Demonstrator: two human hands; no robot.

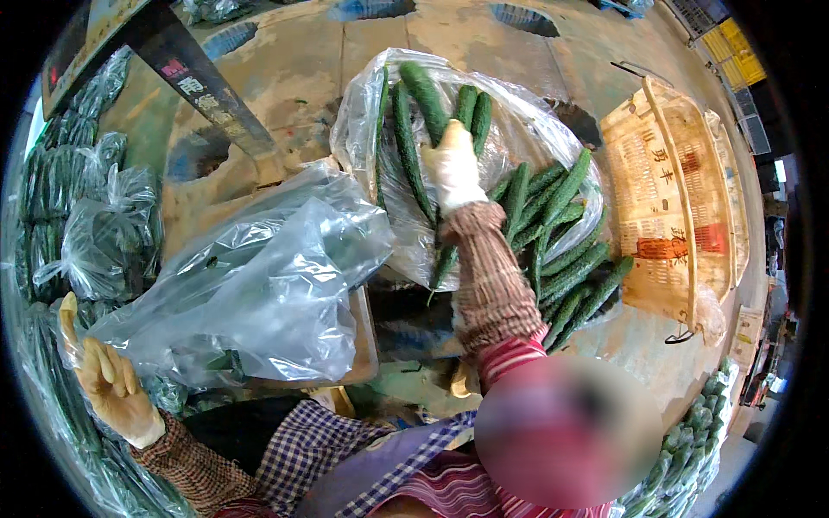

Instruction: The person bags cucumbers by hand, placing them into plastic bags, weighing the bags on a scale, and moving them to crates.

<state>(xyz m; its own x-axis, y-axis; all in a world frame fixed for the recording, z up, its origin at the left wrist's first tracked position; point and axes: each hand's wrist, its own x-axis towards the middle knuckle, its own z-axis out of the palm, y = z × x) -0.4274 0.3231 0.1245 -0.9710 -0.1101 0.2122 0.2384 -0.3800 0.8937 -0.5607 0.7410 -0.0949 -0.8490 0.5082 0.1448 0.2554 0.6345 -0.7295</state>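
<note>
My right hand (pixel 453 164), in a pale glove, reaches into a clear plastic bag (pixel 363 121) laid open on the work surface. Its fingers close on a dark green cucumber (pixel 421 91), partly hidden by the glove. More cucumbers (pixel 557 203) lie loose around that wrist and spill over the bag's near right edge. My left hand (pixel 108 384), also gloved, is raised at the far left with its fingers apart and holds nothing. Between the hands rests a filled clear plastic bag (pixel 268 268); its contents are mostly hidden by the shiny film.
A dark post (pixel 203 86) stands at the upper left. Stacked bags of cucumbers (pixel 95 216) line the left side. At the right is a yellowish plastic crate (pixel 648 198); more bagged produce (pixel 691 432) lies at the lower right. Holes (pixel 570 121) break the worn surface.
</note>
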